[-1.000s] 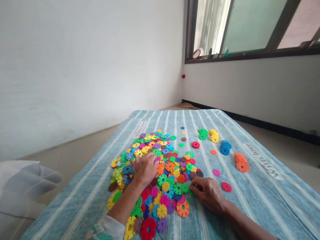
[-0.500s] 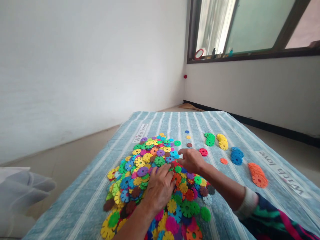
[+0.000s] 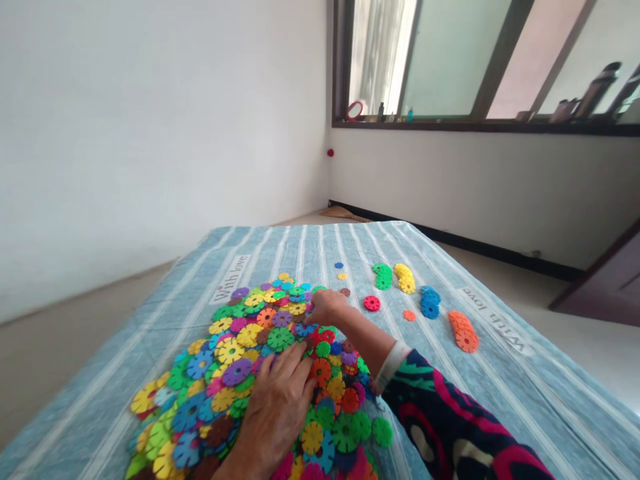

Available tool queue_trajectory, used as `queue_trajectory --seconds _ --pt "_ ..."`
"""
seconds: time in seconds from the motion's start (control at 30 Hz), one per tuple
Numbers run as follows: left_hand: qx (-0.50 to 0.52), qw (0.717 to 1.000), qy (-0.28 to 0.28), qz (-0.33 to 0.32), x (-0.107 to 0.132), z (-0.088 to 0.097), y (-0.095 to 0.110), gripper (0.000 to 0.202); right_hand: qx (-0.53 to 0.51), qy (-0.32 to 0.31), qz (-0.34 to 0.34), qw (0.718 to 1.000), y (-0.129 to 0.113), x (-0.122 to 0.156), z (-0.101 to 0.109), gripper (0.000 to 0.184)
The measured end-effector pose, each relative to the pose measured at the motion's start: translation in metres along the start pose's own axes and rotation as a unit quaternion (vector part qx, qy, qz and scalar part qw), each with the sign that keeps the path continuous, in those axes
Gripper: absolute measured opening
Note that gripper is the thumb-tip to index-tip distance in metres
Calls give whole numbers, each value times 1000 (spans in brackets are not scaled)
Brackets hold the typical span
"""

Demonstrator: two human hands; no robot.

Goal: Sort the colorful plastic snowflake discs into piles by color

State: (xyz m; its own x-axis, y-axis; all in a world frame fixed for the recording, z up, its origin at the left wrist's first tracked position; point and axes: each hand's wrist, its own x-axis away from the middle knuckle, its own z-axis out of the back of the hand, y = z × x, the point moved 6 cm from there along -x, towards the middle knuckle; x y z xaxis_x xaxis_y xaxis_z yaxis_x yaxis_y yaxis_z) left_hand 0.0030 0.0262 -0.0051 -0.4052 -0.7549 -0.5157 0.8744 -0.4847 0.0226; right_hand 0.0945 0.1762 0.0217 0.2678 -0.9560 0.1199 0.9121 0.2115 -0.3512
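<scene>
A large heap of colourful notched plastic discs (image 3: 238,371) lies spread over the cloth. My left hand (image 3: 280,393) rests palm down on the middle of it, fingers stretched out and slightly apart. Just beyond, my right hand (image 3: 327,308) reaches down to the far right side of the heap. Its fingers are drawn together at the discs; whatever they pinch, if anything, is hidden. A green disc (image 3: 281,339) and a purple disc (image 3: 237,372) lie by the left fingers. Near the right wrist, a single red disc (image 3: 372,303) sits apart on the cloth.
Overlapping rows of green discs (image 3: 383,277), yellow discs (image 3: 405,279), blue discs (image 3: 430,302) and orange discs (image 3: 465,333) lie to the right. A small orange disc (image 3: 409,315) is near them. The striped cloth (image 3: 185,287) covers the table; walls and a window stand behind.
The view has swung to the right, so the heap and rows sit further left. My right hand has moved to the heap's far side; my left hand still lies on the discs.
</scene>
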Motion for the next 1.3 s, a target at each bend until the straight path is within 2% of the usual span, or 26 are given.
queue_trajectory --seconds 0.13,0.33,0.5,0.67,0.77,0.9,1.1,1.3 --pt "-12 1000 11 -19 -1 1 0 23 -33 2 -17 999 5 2 -1 37" --pt "-38 999 -9 -14 -2 2 2 21 -159 67 -8 985 25 6 -10 28" --pt "-21 997 -71 17 -2 4 6 21 -306 85 13 948 45 10 -21 15" --pt "-1 997 -74 34 -2 7 8 19 -437 75 4 896 56 15 -24 15" --pt "13 996 -83 42 -2 6 8 18 -482 92 -10 871 65 15 -17 16" --pt "30 994 -94 51 -1 4 8 17 -502 100 -18 859 73 13 -9 17" --pt "62 992 -90 59 1 6 11 16 -507 52 8 860 59 26 -11 17" --pt "88 993 -35 69 1 12 14 12 -509 -31 47 859 33 66 -15 21"
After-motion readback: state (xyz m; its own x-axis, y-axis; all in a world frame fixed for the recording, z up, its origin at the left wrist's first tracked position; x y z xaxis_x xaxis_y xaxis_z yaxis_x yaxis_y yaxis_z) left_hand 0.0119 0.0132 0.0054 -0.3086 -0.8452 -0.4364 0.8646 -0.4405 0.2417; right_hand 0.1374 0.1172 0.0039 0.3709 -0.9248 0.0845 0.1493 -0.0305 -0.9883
